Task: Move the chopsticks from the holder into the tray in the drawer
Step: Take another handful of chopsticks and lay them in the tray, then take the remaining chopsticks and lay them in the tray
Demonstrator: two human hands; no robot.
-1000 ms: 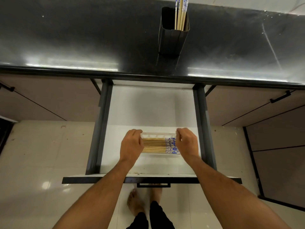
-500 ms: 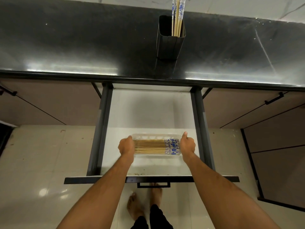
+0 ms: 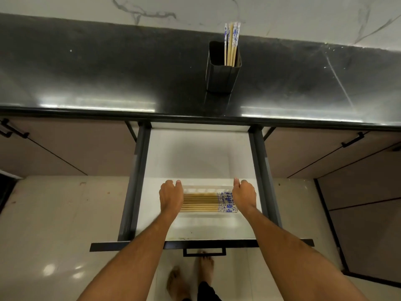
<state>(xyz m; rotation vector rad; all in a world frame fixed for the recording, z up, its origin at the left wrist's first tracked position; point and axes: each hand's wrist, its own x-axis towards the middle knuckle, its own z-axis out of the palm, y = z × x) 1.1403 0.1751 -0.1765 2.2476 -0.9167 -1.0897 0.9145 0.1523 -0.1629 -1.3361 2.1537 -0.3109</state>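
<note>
Left hand curled over the left end of the tray, fingers folded down against its short wall, thumb tip at the far corner. Right hand likewise closed around the right end, thumb raised at the far corner, fingers wrapped over the rim. Both forearms reaching up from the bottom of the frame, one from either side.

Between the hands, a clear plastic tray lying crosswise in the lower centre of the frame, filled with a flat row of chopsticks side by side: plain wooden shafts toward the left, blue-and-white patterned ends toward the right. Around the tray, the white floor of an open drawer with dark side rails, bare behind the tray, pulled out from under the tabletop.

Higher, right of centre in the upper part of the frame, a dark square holder standing upright on the black tabletop, with a small bunch of chopsticks in holder leaning in its right-hand corner, patterned ends up. Bare feet on the pale tiled floor at the bottom centre.
</note>
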